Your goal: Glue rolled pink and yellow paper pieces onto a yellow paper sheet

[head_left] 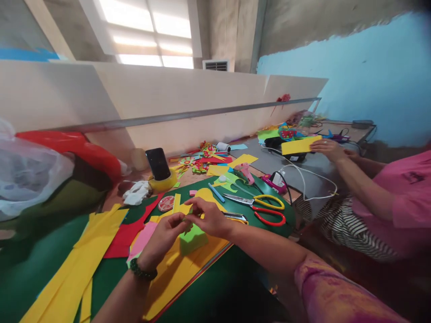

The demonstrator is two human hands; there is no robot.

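Note:
Over the green table, my left hand [164, 233] and my right hand [211, 218] meet with fingertips pinched together. What they pinch is small and mostly hidden by the fingers. Directly beneath them are a light green felt piece [193, 240] and an orange-yellow felt sheet [190, 269]. A pink felt piece [143, 240] and a red felt piece [126, 237] lie left of my left hand. To the right of my right hand are a utility knife [235, 216] and scissors [254, 202] with yellow and red handles. A blue pen [216, 193] lies just beyond.
Long yellow felt strips [77, 260] cover the left side. Behind stand a phone [158, 163], a tape roll [163, 181] and colourful felt flowers [208, 154]. A pink glue gun [245, 172] lies near a white cable [305, 179]. At right, another person's hand [328, 149] holds yellow felt [299, 145].

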